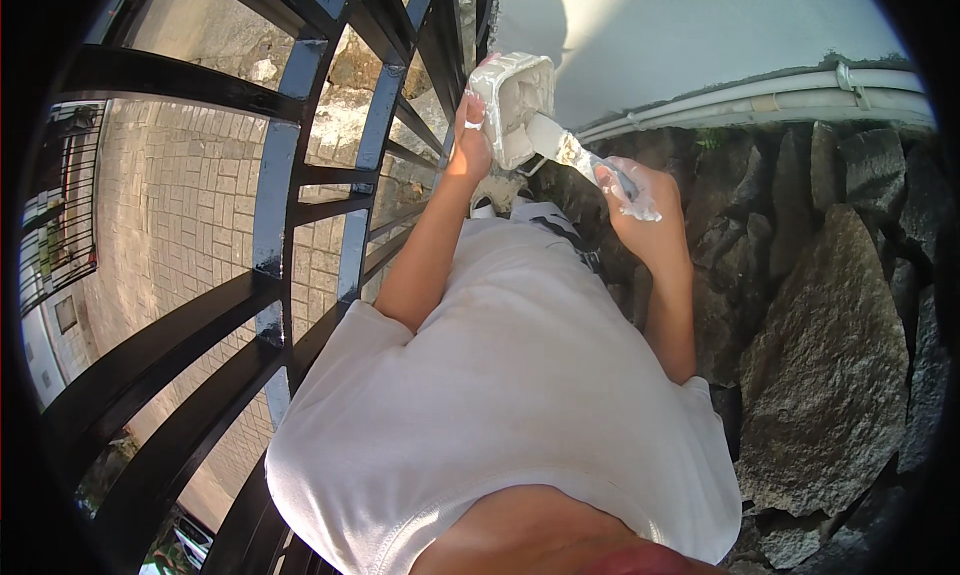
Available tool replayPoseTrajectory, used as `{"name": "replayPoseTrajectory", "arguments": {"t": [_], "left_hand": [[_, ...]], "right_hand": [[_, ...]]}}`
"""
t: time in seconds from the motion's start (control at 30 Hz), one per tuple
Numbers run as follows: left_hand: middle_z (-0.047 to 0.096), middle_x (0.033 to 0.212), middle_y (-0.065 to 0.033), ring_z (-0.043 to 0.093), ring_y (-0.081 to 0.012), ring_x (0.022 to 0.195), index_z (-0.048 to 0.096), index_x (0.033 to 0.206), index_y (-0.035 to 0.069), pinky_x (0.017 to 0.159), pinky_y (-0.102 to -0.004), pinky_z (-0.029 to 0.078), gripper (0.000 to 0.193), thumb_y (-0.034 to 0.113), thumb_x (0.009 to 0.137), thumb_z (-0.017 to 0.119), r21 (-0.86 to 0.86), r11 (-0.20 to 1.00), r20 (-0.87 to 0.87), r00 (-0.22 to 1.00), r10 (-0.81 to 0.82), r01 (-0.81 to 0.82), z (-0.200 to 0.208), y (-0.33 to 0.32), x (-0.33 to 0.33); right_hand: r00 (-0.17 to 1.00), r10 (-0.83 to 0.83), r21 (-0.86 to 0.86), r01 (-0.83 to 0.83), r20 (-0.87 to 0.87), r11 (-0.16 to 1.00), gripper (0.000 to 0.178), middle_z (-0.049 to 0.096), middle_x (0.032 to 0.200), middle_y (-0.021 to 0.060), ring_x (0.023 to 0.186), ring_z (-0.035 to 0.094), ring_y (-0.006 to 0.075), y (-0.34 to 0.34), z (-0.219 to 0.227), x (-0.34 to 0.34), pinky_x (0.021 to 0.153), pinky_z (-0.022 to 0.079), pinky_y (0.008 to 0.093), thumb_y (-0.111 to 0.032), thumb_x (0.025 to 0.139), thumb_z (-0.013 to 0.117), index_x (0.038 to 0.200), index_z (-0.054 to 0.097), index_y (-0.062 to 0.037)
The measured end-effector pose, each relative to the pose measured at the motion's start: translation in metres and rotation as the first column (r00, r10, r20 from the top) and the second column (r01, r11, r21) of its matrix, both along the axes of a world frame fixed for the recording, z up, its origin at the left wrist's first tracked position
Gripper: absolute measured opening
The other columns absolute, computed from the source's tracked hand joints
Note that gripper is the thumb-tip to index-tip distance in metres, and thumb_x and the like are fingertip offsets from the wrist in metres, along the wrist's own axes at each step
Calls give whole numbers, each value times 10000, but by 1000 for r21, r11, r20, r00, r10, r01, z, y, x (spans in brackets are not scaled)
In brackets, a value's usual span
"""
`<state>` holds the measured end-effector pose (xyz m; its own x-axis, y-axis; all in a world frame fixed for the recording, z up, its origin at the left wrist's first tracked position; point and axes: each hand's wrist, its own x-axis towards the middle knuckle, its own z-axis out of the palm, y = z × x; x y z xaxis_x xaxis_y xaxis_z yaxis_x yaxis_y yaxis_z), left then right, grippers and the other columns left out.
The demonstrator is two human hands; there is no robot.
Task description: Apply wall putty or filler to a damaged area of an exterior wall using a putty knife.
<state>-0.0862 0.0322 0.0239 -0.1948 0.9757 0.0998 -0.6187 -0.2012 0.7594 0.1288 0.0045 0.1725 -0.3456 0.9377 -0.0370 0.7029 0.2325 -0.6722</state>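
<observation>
The left hand point(473, 143) grips a white, rounded-square tub point(491, 113), smeared with pale paste, by its outer left side; the fingers beneath it are hidden. The tub is in the air ahead of the person's body, near the pale, smooth wall point(680, 40), its mouth tilted toward the right. That tilt probably lets the other hand reach the inside without bending far, while the grip from outside leaves the opening free.

The right hand point(648, 203) is closed around the dark handle of a flat, white-coated tool point(572, 155), perhaps a putty knife, though the coating makes its kind hard to tell. Its wide end sits at the tub's opening, overlapping the near rim; whether it touches the paste inside cannot be told. Holding it by the far end likely keeps the fingers away from the mouth, yet white smears mark both hands.

A black metal railing point(272, 185) stands to the left, white pipes point(800, 85) run along the wall's foot, and rough dark stones point(830, 355) lie to the right.
</observation>
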Motion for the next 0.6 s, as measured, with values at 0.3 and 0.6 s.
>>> {"name": "replayPoseTrajectory", "arguments": {"t": [0.3, 0.6], "left_hand": [[380, 1499, -107, 394, -305, 1373, 252, 1521, 145, 1138, -478, 327, 777, 674, 957, 323, 59, 955, 160, 947, 280, -292, -1, 1, 25], [403, 1497, -101, 394, -314, 1372, 315, 1507, 142, 1135, -473, 326, 755, 673, 977, 226, -222, 974, 436, 889, 141, -45, 4, -5, 27]], "right_hand": [[888, -342, -464, 175, -306, 869, 251, 508, 647, -29, 630, 416, 48, -10, -5, -12, 545, 373, 247, -174, 946, 645, 951, 684, 74], [953, 122, 402, 1, -278, 916, 295, 642, 757, 142, 589, 593, 216, -14, -40, -3, 586, 477, 307, -73, 895, 667, 1179, 640, 1]]}}
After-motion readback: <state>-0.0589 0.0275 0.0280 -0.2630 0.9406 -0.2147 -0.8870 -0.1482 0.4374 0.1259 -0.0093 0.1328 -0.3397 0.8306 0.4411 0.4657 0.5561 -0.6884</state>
